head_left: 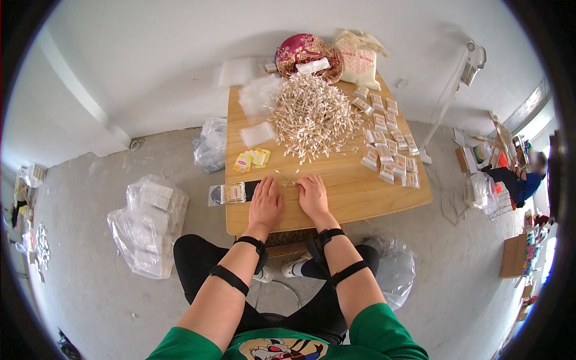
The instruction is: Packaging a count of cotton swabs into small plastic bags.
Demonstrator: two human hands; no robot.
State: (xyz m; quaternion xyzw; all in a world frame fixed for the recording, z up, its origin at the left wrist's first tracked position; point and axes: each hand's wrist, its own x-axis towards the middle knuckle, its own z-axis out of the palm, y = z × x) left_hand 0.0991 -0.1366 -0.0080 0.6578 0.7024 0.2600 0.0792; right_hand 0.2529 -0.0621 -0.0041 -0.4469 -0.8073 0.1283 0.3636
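Note:
My left hand (266,203) lies flat near the front edge of the wooden table (360,204), fingers stretched out over a dark strip. Beside it, to the left, is a clear bag holding a row of cotton swabs (233,192), partly over the table's edge. My right hand (312,195) rests on the tabletop with curled fingers, closed on a few loose cotton swabs (288,177) whose tips stick out to the left. Beyond both hands rises a big heap of loose cotton swabs (312,114). Yellow cards (252,159) lie to its left.
Many small filled swab packs (390,153) cover the table's right side. Clear plastic sleeves (258,133) lie at the left; a patterned round cushion (303,51) and a cloth bag (358,60) stand at the back. Plastic-wrapped bundles (150,222) sit on the floor. Another person (528,183) is far right.

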